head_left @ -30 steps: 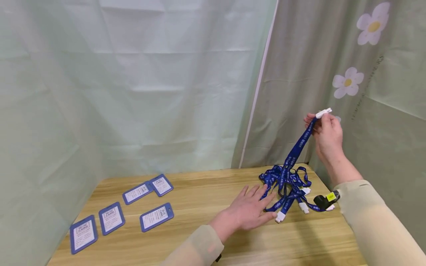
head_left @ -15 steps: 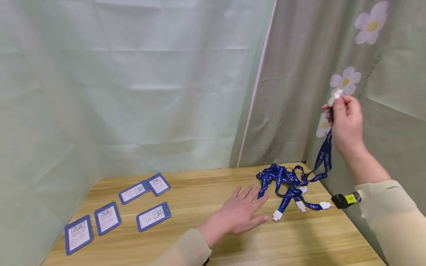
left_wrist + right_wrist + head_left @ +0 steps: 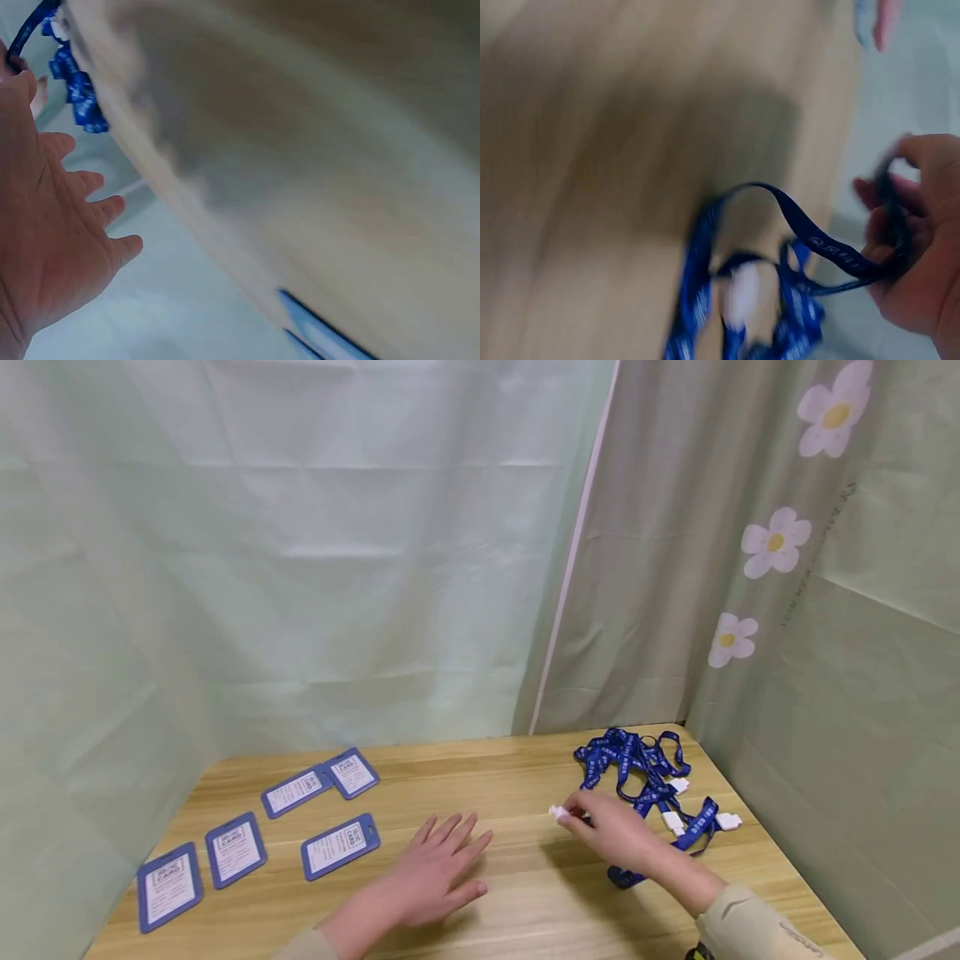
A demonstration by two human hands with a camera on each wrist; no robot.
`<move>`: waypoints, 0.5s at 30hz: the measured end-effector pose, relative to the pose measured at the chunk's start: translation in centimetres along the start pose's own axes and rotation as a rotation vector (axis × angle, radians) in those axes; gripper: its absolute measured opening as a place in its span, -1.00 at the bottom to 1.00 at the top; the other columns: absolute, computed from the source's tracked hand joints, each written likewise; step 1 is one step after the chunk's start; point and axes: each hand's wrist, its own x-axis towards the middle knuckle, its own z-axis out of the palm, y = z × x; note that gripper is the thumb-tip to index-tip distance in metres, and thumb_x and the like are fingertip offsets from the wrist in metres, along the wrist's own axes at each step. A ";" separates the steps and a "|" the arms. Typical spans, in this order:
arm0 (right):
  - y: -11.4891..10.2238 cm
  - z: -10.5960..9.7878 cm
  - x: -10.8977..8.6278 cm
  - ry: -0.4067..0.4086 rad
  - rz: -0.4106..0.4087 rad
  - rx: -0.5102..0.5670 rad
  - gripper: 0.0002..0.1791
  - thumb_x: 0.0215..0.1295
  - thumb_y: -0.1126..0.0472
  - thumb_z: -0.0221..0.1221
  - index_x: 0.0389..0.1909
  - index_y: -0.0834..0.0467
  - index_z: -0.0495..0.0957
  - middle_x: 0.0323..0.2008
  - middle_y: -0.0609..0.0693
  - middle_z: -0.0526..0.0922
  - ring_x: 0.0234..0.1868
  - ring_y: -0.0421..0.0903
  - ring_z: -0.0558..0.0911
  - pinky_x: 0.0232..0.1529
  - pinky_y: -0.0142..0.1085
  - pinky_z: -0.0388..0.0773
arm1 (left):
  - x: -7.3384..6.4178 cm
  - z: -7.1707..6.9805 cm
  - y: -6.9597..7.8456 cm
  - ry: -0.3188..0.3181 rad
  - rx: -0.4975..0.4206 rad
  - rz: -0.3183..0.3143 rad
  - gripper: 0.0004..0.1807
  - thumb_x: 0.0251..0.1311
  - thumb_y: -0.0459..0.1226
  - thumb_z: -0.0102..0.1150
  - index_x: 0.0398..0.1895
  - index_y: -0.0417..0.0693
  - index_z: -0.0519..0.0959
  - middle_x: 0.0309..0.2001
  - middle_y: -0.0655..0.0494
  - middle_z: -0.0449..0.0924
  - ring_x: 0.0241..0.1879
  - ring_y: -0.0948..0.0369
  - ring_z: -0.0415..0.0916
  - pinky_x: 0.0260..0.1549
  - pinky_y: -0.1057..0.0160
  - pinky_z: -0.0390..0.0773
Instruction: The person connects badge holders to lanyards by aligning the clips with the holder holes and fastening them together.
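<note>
In the head view my right hand (image 3: 618,831) pinches one blue lanyard close to its white plastic clip (image 3: 558,812), which sticks out past the fingertips. The lanyard's strap (image 3: 829,251) loops down from that hand in the right wrist view. Behind it lies a tangled pile of blue lanyards (image 3: 626,756) with white clips. My left hand (image 3: 427,877) is spread with straight fingers over the middle of the table, holding nothing. Several blue card holders lie to its left, the nearest being a card holder (image 3: 341,847) with a white insert.
The wooden table (image 3: 465,777) backs onto a pale curtain (image 3: 375,568). Two card holders overlap at the back left, one of them a small card holder (image 3: 351,772). At far left lies another card holder (image 3: 170,887). A green fabric wall (image 3: 862,735) borders the right side.
My right hand drew a lanyard up out of the pile to the right, then brought it down and left over the table. My left hand moved left, away from the pile.
</note>
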 end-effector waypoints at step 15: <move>-2.3 7.3 2.5 0.099 -0.383 -0.438 -0.77 0.27 -0.08 0.40 -0.29 -0.01 0.66 -0.36 -0.23 0.51 -0.36 -0.21 0.43 -0.31 -0.24 0.50 | -6.2 1.1 -5.2 0.110 -0.034 -0.179 -0.26 0.50 0.20 -0.08 0.57 0.01 0.27 0.56 -0.16 0.14 0.52 -0.22 0.08 0.44 -0.35 -0.03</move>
